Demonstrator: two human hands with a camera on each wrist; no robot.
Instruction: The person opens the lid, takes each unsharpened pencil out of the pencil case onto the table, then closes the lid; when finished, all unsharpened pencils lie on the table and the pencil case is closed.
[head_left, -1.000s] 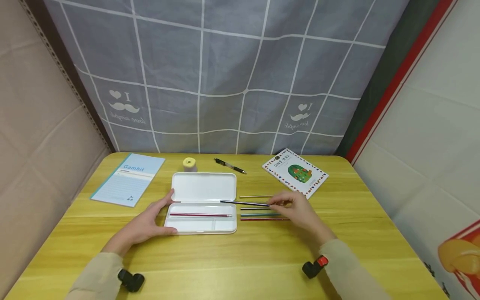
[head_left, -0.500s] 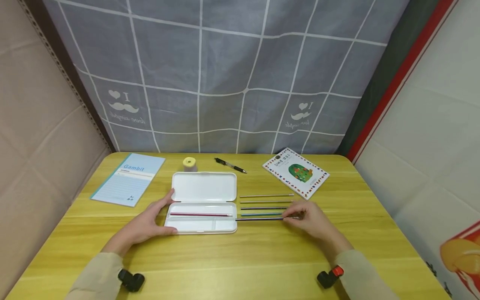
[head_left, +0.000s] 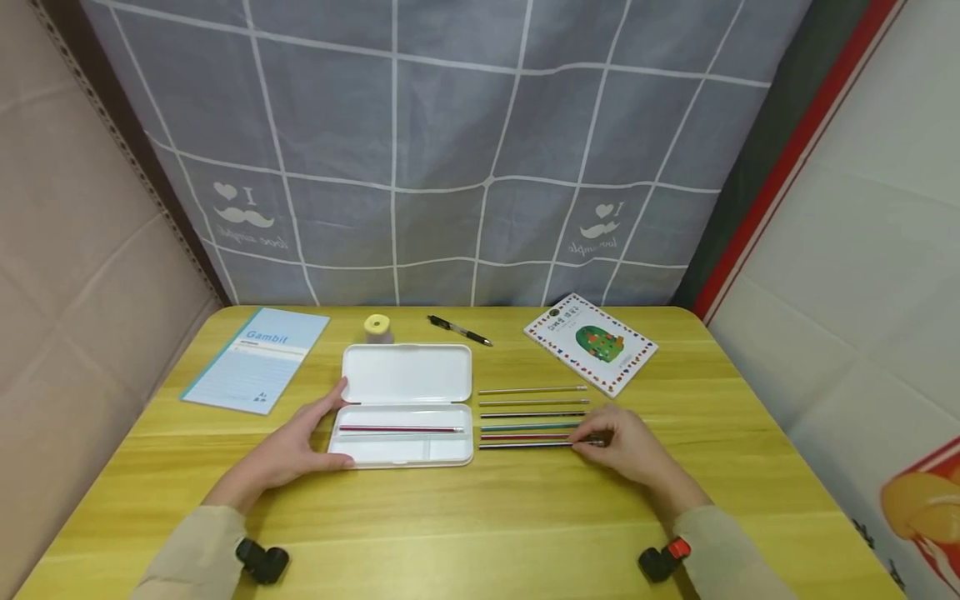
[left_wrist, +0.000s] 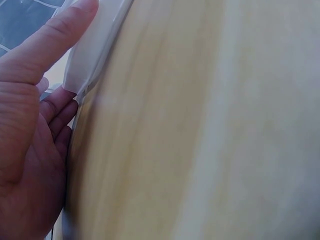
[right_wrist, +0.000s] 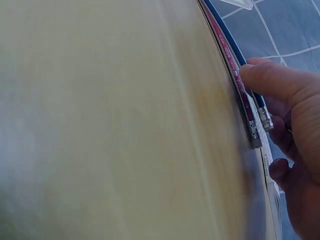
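A white pencil case (head_left: 375, 454) lies unfolded on the table, a red-and-white pencil (head_left: 401, 429) in its lower half. My left hand (head_left: 300, 442) holds the case by its left side, thumb at the front corner and fingers near the hinge. With thumb and index finger, my right hand (head_left: 626, 442) pinches a dark blue pencil (right_wrist: 235, 37) close to its eraser end. This pencil is the front one of a row right of the case. Directly behind it lies a red pencil (head_left: 525, 437), then a teal pencil (head_left: 525, 427), a dark pencil (head_left: 532, 415) and further pencils (head_left: 532, 403).
A Gambit notebook (head_left: 258, 358) lies at the back left. Behind the case stand a yellow-topped roll (head_left: 378, 327) and, to its right, a black pen (head_left: 459, 330). A booklet with a green picture (head_left: 591, 343) lies at the back right. A gridded curtain hangs behind the table.
My right hand has brought the dark blue pencil from above the row toward me and right, down in front of the red pencil. My left hand stays on the case.
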